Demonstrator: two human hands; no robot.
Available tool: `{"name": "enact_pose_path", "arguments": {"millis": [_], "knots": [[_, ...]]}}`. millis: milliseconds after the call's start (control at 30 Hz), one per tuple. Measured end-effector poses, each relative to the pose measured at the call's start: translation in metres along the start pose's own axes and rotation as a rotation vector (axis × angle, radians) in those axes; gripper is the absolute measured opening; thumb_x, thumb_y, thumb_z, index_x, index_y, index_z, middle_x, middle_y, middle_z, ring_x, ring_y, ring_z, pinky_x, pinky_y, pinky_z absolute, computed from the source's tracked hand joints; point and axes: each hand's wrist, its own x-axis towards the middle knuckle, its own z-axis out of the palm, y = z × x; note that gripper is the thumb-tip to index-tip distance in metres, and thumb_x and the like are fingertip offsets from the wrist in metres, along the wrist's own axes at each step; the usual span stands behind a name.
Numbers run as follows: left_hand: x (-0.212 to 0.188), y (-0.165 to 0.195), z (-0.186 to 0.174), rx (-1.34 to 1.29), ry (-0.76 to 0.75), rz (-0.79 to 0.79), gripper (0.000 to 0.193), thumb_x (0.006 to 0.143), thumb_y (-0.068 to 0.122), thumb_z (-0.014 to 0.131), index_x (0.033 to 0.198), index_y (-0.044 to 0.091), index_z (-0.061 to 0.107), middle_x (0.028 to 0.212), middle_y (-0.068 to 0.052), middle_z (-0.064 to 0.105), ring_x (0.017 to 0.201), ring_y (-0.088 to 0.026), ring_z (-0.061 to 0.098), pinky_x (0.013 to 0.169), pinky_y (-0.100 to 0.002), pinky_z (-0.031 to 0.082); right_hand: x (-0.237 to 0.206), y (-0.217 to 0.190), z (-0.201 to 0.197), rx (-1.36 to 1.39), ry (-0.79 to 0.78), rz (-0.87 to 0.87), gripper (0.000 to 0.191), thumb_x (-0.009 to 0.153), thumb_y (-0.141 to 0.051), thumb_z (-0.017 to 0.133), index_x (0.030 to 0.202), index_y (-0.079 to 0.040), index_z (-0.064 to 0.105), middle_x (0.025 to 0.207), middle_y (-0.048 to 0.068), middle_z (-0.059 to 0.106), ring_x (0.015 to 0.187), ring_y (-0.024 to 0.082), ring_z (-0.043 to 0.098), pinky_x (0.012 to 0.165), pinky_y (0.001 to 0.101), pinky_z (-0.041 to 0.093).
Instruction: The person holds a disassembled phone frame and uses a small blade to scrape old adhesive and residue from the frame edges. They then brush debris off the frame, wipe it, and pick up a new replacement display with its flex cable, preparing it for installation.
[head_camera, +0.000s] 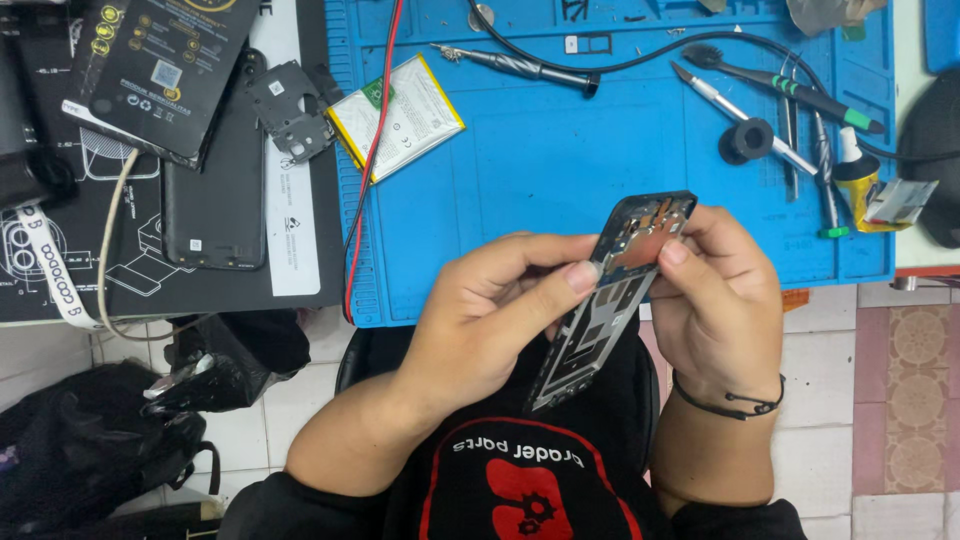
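Fingers of both hands pinch an opened phone (612, 300) held edge-up above the lap, just near of the blue mat (560, 150).

Left hand (490, 310) closes thumb and forefinger on the phone's upper left edge, thumb tip pressed near the copper-coloured part; right hand (715, 300) clamps the far end from the right, fingers curled behind. To do this well, I judge the grip should stay on the frame's edges, off the exposed board, with the phone kept steady over the lap so nothing loose drops. On the mat lie a battery (400, 115) at the far left, a screwdriver (515, 65) beyond it, and tweezers (790, 130) and a brush (780, 82) at the far right.
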Motion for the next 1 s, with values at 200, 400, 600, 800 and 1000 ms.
{"name": "enact_pose_path", "arguments": {"millis": [200,400,600,800,1000], "knots": [[-0.004,-0.005,-0.010,-0.117,0.025,-0.054,0.031,0.108,0.008,0.061,0.136,-0.005,0.064,0.109,-0.008,0.072,0.095,-0.012,0.066,0.085,-0.025,0.054,-0.002,-0.007,0.002,-0.065,-0.035,-0.044,0.017,0.107,0.000,0.063,0.121,0.010,0.061,0.114,0.020,0.071,0.103,0.023,0.070,0.096,0.0335,0.056],[-0.022,-0.006,-0.010,-0.204,-0.063,-0.072,0.058,0.103,0.004,0.060,0.156,0.000,0.038,0.138,-0.008,0.060,0.127,-0.015,0.059,0.110,-0.030,0.050,0.000,-0.010,0.025,-0.176,-0.034,0.017,0.026,0.103,-0.001,0.065,0.127,0.010,0.061,0.113,0.016,0.071,0.102,0.018,0.069,0.096,0.0308,0.055],[-0.042,-0.001,-0.025,-0.120,0.112,0.055,0.062,0.101,-0.005,0.062,0.157,0.001,0.037,0.140,-0.011,0.058,0.127,-0.017,0.060,0.109,-0.034,0.051,0.031,-0.012,0.060,-0.611,-0.234,0.136,0.028,0.100,-0.012,0.067,0.122,0.005,0.066,0.101,0.007,0.070,0.089,0.008,0.065,0.078,0.0227,0.053],[-0.060,0.019,-0.055,-0.179,0.296,0.139,0.072,0.093,-0.010,0.059,0.158,0.004,0.031,0.138,-0.016,0.058,0.122,-0.023,0.063,0.101,-0.038,0.056,0.108,-0.004,0.102,-1.280,-0.509,-0.327,0.030,0.098,-0.021,0.078,0.123,-0.006,0.070,0.100,0.010,0.071,0.085,0.019,0.068,0.077,0.0318,0.053],[-0.069,0.028,-0.067,-0.198,0.399,0.186,0.073,0.091,-0.011,0.057,0.157,0.003,0.029,0.136,-0.020,0.058,0.120,-0.026,0.064,0.099,-0.041,0.058,0.160,0.023,0.132,-1.542,-0.774,-0.752,0.076,0.067,-0.033,0.092,0.130,-0.002,0.066,0.122,0.015,0.064,0.105,0.039,0.061,0.088,0.0472,0.050]]}}
